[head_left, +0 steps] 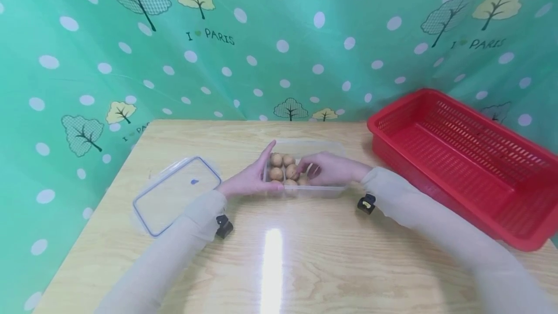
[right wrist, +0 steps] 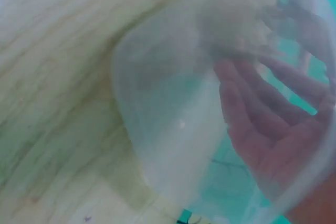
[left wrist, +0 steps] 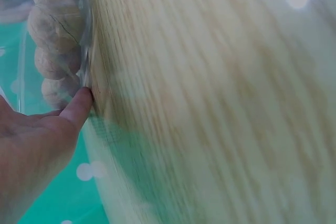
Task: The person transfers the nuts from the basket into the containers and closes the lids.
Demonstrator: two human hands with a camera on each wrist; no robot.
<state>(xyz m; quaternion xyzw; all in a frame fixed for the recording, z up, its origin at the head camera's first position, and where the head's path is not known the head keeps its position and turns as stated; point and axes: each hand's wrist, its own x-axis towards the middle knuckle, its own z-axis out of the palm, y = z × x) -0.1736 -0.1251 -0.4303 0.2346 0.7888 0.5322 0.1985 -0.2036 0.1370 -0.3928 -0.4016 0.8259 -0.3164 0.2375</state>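
Note:
A clear plastic food container [head_left: 314, 191] sits on the table with several walnuts [head_left: 276, 174] in rows in its left part. My left hand [head_left: 250, 178] braces its left end, the thumb along the front wall and the straight fingers up the left side. In the left wrist view the thumb tip is at the lower edge, by a stack of walnuts [left wrist: 56, 24] seen through the wall. Inside the container, my right hand [head_left: 329, 167] has bent fingers, its fingertips at a walnut [head_left: 291, 172]. The right wrist view shows that hand [right wrist: 278, 124] through the cloudy wall; the walnut is blurred.
A clear lid [head_left: 176, 197] with a blue seal lies on the table left of the container. At the right stands a big red plastic basket [head_left: 457, 159] with slotted walls. A green patterned curtain [head_left: 261, 47] hangs behind the wooden table [head_left: 331, 256].

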